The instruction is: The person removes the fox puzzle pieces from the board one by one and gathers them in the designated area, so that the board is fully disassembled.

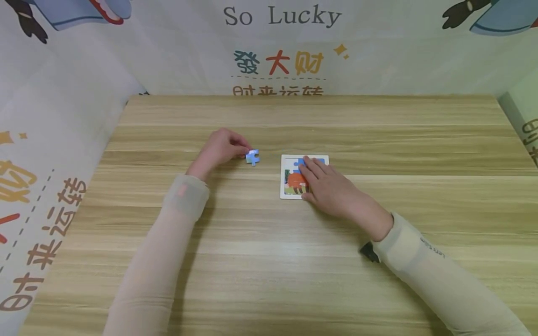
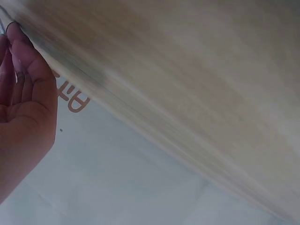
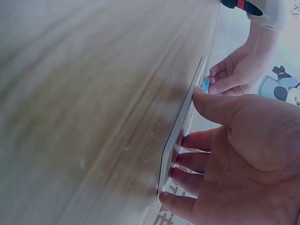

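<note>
Between thumb and fingertips my left hand [image 1: 224,148] pinches a blue jigsaw piece [image 1: 253,157] with a light patch on it, left of the puzzle. The white-framed jigsaw puzzle [image 1: 283,177] lies flat on the table, showing an orange shape, green bits and blue pieces; its upper left part shows white. Spread over the puzzle's right side, my right hand [image 1: 334,189] rests with fingers extended and hides part of the picture. In the right wrist view the fingers [image 3: 187,180] touch the puzzle, and the left hand [image 3: 239,70] with its piece appears beyond.
The wooden table [image 1: 260,280] extends around both hands. A printed cloth [image 1: 180,56] with lettering hangs behind its far edge and along the left side. A small black object [image 1: 369,252] shows beside the right sleeve.
</note>
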Demonstrator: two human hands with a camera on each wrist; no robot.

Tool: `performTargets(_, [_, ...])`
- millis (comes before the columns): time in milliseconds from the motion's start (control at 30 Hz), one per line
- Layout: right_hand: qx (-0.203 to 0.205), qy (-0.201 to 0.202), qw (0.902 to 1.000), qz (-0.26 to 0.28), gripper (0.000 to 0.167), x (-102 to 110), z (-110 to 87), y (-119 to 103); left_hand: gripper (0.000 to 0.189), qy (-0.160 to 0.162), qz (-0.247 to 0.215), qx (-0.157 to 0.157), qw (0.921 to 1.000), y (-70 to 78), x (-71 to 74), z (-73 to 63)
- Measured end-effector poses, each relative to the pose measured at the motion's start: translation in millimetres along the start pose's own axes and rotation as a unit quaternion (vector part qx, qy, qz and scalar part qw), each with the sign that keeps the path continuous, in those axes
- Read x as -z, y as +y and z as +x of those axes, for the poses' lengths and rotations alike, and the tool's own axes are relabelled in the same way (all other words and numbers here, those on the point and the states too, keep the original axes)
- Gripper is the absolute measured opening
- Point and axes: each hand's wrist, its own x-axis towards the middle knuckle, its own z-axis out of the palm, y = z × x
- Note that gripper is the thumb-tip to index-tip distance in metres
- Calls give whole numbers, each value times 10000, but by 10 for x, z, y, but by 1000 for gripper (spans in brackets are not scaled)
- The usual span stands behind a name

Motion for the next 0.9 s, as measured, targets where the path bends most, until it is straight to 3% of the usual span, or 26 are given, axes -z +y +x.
performTargets(300, [66, -11, 10000, -49, 69, 13, -8, 20, 18, 51, 157, 204, 9997, 49, 33, -27])
performTargets(667, [146, -20, 9999, 28, 66, 20, -12, 40, 21, 153, 34, 219, 9996, 39, 58, -47])
performTargets(900, [183, 83, 9996, 214, 66, 17, -16, 76, 20, 291, 267, 74, 9992, 86, 59, -62])
